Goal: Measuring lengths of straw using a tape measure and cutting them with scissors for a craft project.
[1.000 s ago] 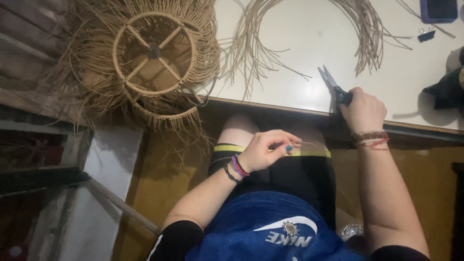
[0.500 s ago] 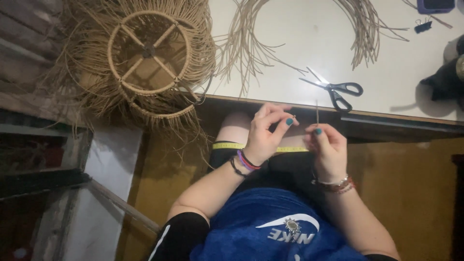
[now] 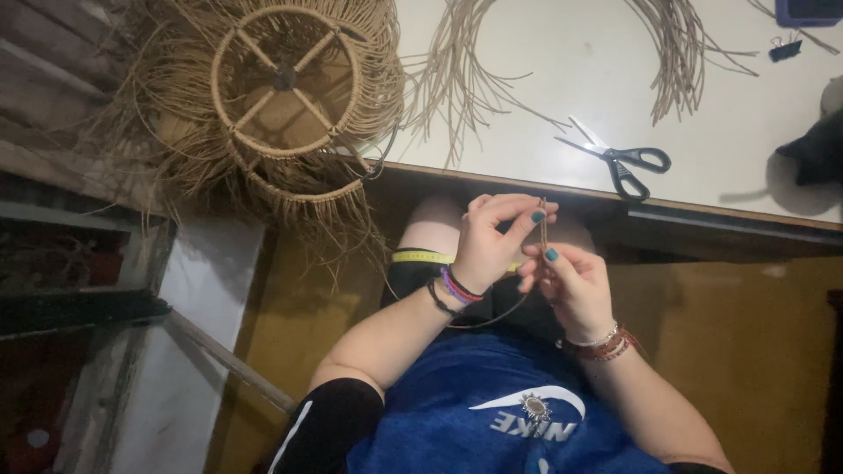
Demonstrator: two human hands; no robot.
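Both hands meet over the lap, below the table (image 3: 544, 79) edge. The left hand (image 3: 492, 241) and right hand (image 3: 569, 281) each pinch 1 thin strand (image 3: 543, 224) upright between closed fingertips. Scissors (image 3: 625, 160) lie open on the table; a wicker basket frame (image 3: 285, 92) holds nothing visible.

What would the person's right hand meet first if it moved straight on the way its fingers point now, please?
Probably the left hand: the right hand points its fingers toward it, with only the thin strand between them. Depth is unclear.
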